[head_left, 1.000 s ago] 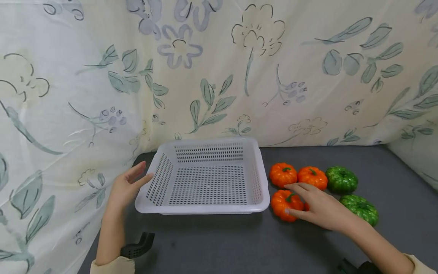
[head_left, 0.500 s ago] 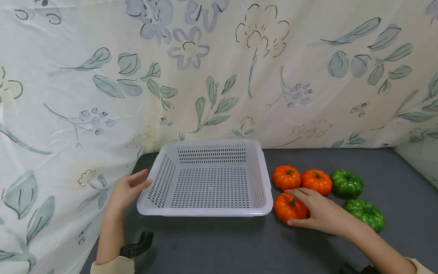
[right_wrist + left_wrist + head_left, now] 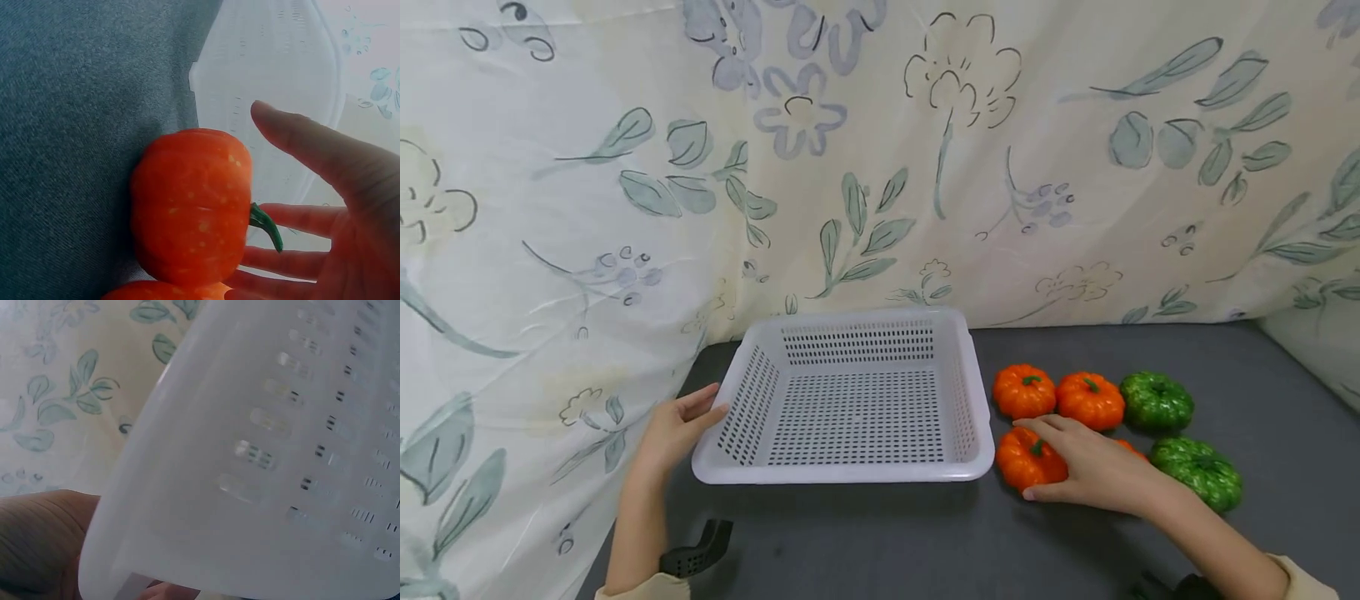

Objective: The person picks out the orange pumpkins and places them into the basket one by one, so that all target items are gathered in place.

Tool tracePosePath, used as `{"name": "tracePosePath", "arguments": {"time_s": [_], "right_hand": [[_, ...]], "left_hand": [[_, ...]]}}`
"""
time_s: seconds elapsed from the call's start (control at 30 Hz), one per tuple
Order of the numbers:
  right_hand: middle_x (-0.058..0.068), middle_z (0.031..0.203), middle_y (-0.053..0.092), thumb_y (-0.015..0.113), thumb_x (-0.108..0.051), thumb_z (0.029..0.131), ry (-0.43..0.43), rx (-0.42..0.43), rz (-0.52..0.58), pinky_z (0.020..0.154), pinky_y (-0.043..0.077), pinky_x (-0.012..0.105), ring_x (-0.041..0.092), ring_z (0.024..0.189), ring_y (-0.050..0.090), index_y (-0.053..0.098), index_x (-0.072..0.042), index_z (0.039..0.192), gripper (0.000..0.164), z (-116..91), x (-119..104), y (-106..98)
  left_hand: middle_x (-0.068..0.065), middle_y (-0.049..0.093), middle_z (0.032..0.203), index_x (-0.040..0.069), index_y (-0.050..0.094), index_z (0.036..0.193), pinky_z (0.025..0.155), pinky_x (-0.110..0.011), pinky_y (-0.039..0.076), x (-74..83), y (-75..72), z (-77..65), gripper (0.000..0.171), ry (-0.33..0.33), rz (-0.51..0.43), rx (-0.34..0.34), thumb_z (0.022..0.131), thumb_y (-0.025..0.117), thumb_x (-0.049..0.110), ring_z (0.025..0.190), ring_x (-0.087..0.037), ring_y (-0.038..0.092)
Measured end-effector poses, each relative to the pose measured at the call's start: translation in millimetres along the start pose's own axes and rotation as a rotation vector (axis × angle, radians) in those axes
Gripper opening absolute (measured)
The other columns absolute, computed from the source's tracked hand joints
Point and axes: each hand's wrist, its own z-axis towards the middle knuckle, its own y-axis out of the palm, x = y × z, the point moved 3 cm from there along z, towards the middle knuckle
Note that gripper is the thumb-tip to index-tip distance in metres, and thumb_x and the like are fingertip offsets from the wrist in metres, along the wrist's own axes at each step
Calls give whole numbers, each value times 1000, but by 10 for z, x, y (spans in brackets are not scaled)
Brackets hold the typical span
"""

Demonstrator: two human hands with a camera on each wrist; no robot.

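Your right hand (image 3: 1093,467) had come down over the last second, from above the nearest orange pumpkin (image 3: 1032,462) to low around it, thumb toward its near side, fingers at its far side. Judging by that, the approach was about done but the grip wasn't: the right wrist view showed the fingers wide, fairly straight, thumb off the skin. Finger contact on the hidden side: couldn't tell. Pumpkin sat upright on the bench (image 3: 850,542), just off the near right corner of the white perforated basket (image 3: 842,473), at its 3-to-4 o'clock. Nothing in the basket.

Your left hand (image 3: 673,429) had hardly shifted: relaxed, thumb apart from the fingers, at the basket's 9 o'clock rim. Pressure there couldn't be told.

Edges, from that pumpkin: a second orange pumpkin (image 3: 1024,392) close at 12, a third (image 3: 1090,402) at 1 to 2, a partly hidden orange one (image 3: 1131,448) at 3, behind your hand. Green pumpkins (image 3: 1157,403) stood farther out at 2 and 3, your forearm crossing in front of the nearer. Tight toward 9, basket wall just beside. Best room looked upward, or toward 6 over bare bench. The floral cloth (image 3: 865,167) closed off 12 behind the basket.
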Motion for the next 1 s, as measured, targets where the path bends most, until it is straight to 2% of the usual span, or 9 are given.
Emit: {"name": "tracePosePath", "arguments": {"time_s": [0.1,0.4,0.67,0.87,1.0], "right_hand": [[9,124,53,74,-55,67,13,-9,-1,84,47,50,30,110,51,52,-13,126,75,7,0,26],[16,126,48,80,-33,68,-4,-1,19,82,49,49,32,106,54,50,-7,126,71,17,20,92],[13,124,50,80,-30,69,-26,22,12,83,48,49,30,105,53,50,-7,125,68,21,3,93],[6,117,51,81,-30,66,-51,34,11,78,50,38,20,97,53,53,-11,122,65,-14,-36,11],[2,114,51,83,-31,63,-63,12,31,73,49,31,14,92,52,54,-16,119,64,-50,-48,-84]], "left_hand": [[-23,53,126,-1,39,137,69,-20,50,-11,19,19,58,-12,-21,-3,90,59,26,94,-18,64],[-21,54,126,0,38,138,70,-22,51,-85,29,64,59,-92,-119,-8,90,60,27,88,-11,64],[-19,62,115,0,38,138,66,-24,52,-96,11,41,58,-95,-172,-34,91,58,28,81,-11,66],[-8,68,102,2,38,139,66,-26,53,-151,-11,66,60,-117,-215,-57,90,59,31,79,-13,67],[-5,69,98,2,38,139,66,-27,54,-186,-13,93,63,-116,-246,-73,89,60,33,78,-14,68]]}}
